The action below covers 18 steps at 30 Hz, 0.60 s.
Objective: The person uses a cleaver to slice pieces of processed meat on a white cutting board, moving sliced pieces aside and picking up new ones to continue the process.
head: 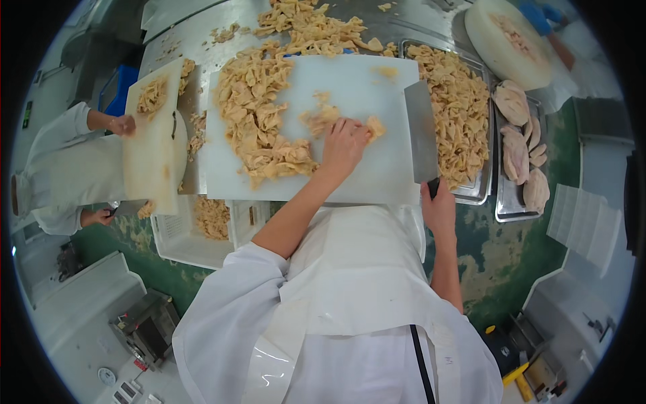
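Observation:
My left hand [347,141] is over the white cutting board [373,177], its bent fingers closed on a small piece of chicken skin [374,129]. Blurred scraps of skin [319,120] lie just beyond the knuckles. My right hand [438,204] grips the black handle of a cleaver [422,134]. The broad steel blade stands upright along the board's right edge, pointing away from me. A heap of yellowish chicken skin pieces [252,111] covers the left part of the board.
A metal tray of skin pieces [462,116] sits right, beside a tray of chicken breasts [515,146]. More skin [313,28] lies beyond the board. Co-workers stand left, knife in hand [103,216], and upper right, blue glove [536,17]. A white crate [189,247] is below left.

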Available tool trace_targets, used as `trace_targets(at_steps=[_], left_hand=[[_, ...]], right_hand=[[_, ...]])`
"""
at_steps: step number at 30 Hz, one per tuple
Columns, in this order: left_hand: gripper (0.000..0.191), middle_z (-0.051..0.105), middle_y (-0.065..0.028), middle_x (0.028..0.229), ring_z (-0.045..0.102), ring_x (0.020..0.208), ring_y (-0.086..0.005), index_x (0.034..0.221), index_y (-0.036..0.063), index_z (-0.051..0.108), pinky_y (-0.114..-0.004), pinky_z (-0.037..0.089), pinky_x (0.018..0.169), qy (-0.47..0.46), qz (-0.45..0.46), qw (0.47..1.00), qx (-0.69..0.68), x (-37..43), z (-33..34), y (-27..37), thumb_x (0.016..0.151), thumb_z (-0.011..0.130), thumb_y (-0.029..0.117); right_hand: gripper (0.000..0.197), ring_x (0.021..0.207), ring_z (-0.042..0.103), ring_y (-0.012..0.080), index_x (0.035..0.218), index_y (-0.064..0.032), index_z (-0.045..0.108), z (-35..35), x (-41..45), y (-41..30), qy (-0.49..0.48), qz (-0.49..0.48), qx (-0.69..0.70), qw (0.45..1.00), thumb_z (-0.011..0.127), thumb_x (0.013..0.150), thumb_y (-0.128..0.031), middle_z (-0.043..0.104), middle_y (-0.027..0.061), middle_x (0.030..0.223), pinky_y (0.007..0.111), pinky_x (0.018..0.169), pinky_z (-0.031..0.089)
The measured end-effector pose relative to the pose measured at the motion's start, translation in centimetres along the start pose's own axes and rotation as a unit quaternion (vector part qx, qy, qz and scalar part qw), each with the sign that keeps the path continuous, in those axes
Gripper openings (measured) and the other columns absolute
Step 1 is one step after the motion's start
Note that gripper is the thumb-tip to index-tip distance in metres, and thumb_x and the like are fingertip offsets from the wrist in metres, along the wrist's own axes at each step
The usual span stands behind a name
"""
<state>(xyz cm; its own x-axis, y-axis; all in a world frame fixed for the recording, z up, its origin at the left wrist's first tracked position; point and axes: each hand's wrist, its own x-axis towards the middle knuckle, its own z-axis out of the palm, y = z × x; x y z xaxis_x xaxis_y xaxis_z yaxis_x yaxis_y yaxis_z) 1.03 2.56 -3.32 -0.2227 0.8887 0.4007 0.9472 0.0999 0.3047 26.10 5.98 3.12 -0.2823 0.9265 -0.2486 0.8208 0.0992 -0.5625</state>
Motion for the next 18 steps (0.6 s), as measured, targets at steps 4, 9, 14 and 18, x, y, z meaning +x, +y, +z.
trace_targets(at_steps=[4, 9, 14, 18], left_hand=[[0.017, 0.064, -0.0031, 0.094, 0.058, 0.096, -0.0225, 0.093, 0.0093, 0.070, -0.039, 0.044, 0.082, -0.057, -0.009, 0.998, -0.031, 1.1, -0.1, 1.2, 0.081, 0.072, 0.021], [0.019, 0.065, -0.0083, 0.085, 0.061, 0.086, -0.0262, 0.093, 0.0058, 0.069, -0.040, 0.047, 0.073, -0.099, -0.010, 0.990, -0.100, 2.6, 1.4, 1.1, 0.084, 0.070, 0.023], [0.025, 0.064, -0.0132, 0.074, 0.061, 0.066, -0.0279, 0.087, 0.0016, 0.063, -0.040, 0.050, 0.066, -0.121, -0.077, 0.969, -0.202, 2.5, 1.1, 0.0, 0.083, 0.073, 0.024], [0.026, 0.064, -0.0138, 0.074, 0.062, 0.065, -0.0270, 0.089, 0.0015, 0.062, -0.037, 0.051, 0.064, -0.185, -0.201, 0.935, -0.224, 2.3, -0.7, 0.2, 0.080, 0.076, 0.021]], right_hand=[[0.029, 0.074, 0.061, 0.0478, 0.098, 0.0000, 0.052, -0.1, -0.1, 0.1, 0.004, -0.013, 0.008, 1.000, 0.060, 0.093, -0.027, 0.063, 0.0262, 0.075, 0.053, 0.064, 0.047], [0.028, 0.074, 0.061, 0.0479, 0.097, -0.0006, 0.052, 0.3, -0.1, 0.6, 0.010, -0.015, 0.000, 1.000, 0.060, 0.092, -0.027, 0.063, 0.0264, 0.075, 0.053, 0.064, 0.046], [0.028, 0.073, 0.061, 0.0478, 0.098, -0.0011, 0.052, 0.1, -0.3, 0.4, 0.009, -0.015, 0.012, 1.000, 0.060, 0.092, -0.028, 0.062, 0.0261, 0.073, 0.053, 0.063, 0.046], [0.027, 0.067, 0.060, 0.0475, 0.099, -0.0021, 0.051, -0.6, -1.6, -1.2, 0.004, -0.034, -0.036, 0.999, 0.059, 0.093, -0.027, 0.061, 0.0238, 0.067, 0.054, 0.060, 0.046]])
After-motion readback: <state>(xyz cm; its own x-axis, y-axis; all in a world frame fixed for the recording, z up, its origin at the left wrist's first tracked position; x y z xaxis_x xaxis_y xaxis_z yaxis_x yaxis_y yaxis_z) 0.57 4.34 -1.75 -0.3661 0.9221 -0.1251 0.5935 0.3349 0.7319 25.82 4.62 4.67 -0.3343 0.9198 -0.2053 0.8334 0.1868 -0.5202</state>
